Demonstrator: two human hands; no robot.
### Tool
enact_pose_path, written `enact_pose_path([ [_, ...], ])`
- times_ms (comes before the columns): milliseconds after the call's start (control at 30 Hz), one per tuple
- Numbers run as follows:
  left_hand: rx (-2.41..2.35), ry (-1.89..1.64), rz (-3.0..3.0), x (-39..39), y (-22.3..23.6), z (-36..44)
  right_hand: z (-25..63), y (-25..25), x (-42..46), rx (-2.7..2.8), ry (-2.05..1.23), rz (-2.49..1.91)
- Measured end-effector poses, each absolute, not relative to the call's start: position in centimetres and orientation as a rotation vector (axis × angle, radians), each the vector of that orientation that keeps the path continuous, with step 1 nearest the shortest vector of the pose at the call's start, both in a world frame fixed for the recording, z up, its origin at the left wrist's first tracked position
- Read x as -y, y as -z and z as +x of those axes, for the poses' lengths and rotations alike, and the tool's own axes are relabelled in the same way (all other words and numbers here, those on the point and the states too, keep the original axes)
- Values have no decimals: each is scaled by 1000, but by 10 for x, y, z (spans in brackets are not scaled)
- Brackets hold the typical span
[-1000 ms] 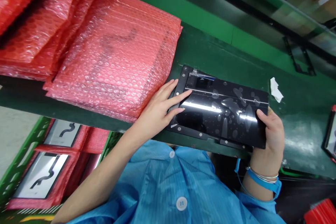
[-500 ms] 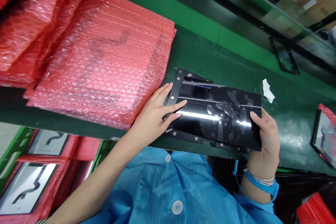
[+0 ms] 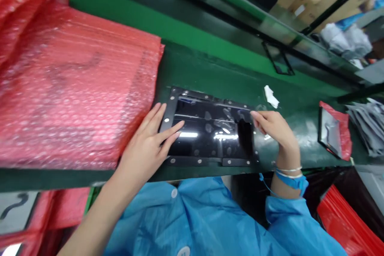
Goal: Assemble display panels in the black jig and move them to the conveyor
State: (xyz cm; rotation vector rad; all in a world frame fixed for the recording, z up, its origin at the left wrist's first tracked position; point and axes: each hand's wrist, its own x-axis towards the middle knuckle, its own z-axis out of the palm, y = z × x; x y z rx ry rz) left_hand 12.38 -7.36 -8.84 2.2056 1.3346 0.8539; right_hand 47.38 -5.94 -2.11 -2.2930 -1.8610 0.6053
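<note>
A glossy black screen panel (image 3: 198, 136) lies flat in a black frame fixture (image 3: 200, 161) dotted with round silver studs. Bubbles and light streaks mark its surface. My left hand (image 3: 151, 138) rests at the left side of the fixture, fingers spread, with two fingertips on the panel. At the upper right corner my right hand (image 3: 274, 126) has thumb and forefinger pinched together, the other fingers curled. What sits in that pinch, if anything, is too small to make out.
Red bubble-wrap bags (image 3: 99, 100) pile up at left. Beyond the right hand are a white scrap (image 3: 271, 97), a screen (image 3: 330, 130) on red wrap and grey sheets (image 3: 370, 126). A thin black frame (image 3: 278, 59) lies at the back, below a shelf.
The panel's right side has come down from a raised tilt to lie flat in the fixture. My right hand has moved from its lower right edge to the upper right corner. The view has shifted right.
</note>
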Motion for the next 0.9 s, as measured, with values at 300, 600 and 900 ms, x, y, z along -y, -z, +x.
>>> enact_pose_path([
  [300, -689, -616, 2698, 89, 74, 241, 490, 33, 21, 1718, -583, -2508],
  [600, -609, -413, 2691, 88, 68, 285, 485, 29, 0, 1888, -548, -2607],
  [900, -961, -578, 2679, 34, 61, 267, 481, 38, 22, 1631, -470, -2493],
])
